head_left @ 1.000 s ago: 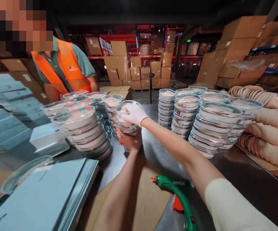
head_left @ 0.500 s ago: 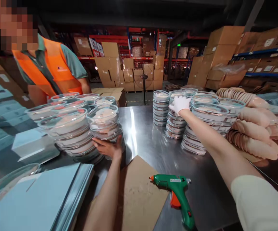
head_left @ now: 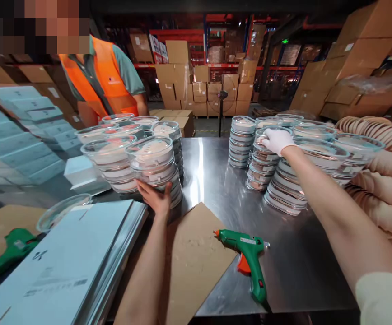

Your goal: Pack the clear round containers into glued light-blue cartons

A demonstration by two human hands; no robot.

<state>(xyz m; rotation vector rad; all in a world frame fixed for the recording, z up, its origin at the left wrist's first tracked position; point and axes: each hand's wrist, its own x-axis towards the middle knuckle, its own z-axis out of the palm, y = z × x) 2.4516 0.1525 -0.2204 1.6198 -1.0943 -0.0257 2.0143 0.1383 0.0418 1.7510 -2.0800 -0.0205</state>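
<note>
My bare left hand [head_left: 156, 197] lies spread against the side of a front stack of clear oval glass dishes [head_left: 152, 155], thumb and fingers apart. Pale beige inserts show inside these dishes. In a white glove, my right hand [head_left: 277, 141] bends its fingers at the top dish [head_left: 262, 146] of a stack on the right; the fingertips are partly hidden. Between my arms a green glue gun [head_left: 246, 246] with an orange trigger rests partly over a brown cardboard sheet [head_left: 196, 262].
Light blue flat cartons [head_left: 57, 262] lie at the near left beside another green glue gun [head_left: 16, 246]. Beige curved inserts [head_left: 390, 185] are piled far right on the metal table [head_left: 212, 180]. A person in an orange vest [head_left: 109, 83] stands beyond the left stacks.
The view has swung left, bringing another glue gun into sight. My right hand's spread fingers have drawn together at the top dish. My left hand remains against its stack.
</note>
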